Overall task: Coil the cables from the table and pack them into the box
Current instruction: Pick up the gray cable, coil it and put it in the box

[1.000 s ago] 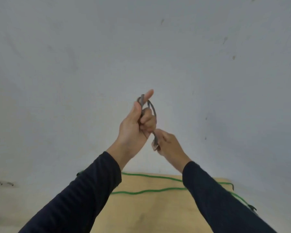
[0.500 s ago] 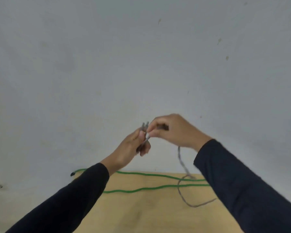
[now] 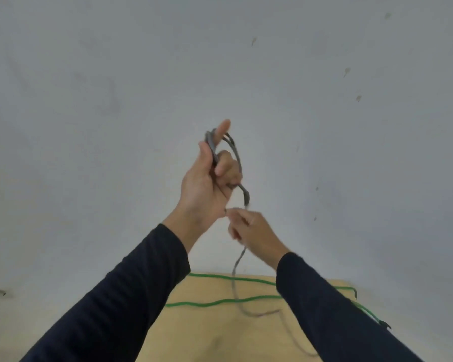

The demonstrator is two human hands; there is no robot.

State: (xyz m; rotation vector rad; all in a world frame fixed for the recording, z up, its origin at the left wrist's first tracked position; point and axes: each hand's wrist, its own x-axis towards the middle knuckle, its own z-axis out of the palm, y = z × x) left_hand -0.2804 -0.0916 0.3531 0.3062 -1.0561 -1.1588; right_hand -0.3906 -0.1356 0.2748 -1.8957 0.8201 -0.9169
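My left hand (image 3: 203, 184) is raised in front of the wall, index finger pointing up, with loops of a grey cable (image 3: 236, 155) wound around its fingers. Just below it my right hand (image 3: 251, 229) pinches the same cable, and the loose end hangs down past it to the wooden table (image 3: 209, 333), where it curls. A green cable (image 3: 220, 302) lies in long runs across the far part of the table. The box is out of view.
A plain grey-white wall (image 3: 115, 126) with a few small marks fills most of the view behind the hands. The table's far edge meets it. The green cable's dark end (image 3: 386, 325) hangs off the table's right side.
My left hand has risen with the coil and its index finger now points up. My right hand has dropped from beside it to below it, laying another loop of grey cable.
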